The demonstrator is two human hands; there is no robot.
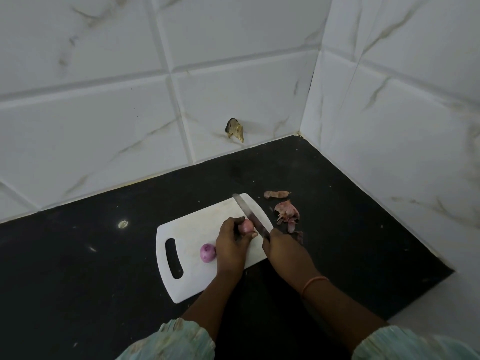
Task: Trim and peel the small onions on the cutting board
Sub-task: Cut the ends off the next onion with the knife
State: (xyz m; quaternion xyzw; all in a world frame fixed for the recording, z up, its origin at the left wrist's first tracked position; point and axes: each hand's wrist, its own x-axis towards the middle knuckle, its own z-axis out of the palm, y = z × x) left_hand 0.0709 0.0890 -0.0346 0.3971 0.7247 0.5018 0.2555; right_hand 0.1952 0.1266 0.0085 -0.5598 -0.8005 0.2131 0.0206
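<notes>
Onion in hand: the unpeeled onion [246, 226] lies on the cutting board [197, 229], pinned by the left hand [231, 252], whose fingers curl around it.
Right hand: the right hand [281, 249] grips the handle of the knife [250, 214]; the blade lies across the right end of the onion.
Advice for the cut: I think it is best to take only a thin slice from the tip, with the left fingertips kept back from the edge.
Peeled onion: a purple peeled onion [207, 252] rests just beside the left hand, on the board.
Skins: the dry onion skins [287, 213] lie on the black counter [78, 268], near the board's right edge.
</notes>
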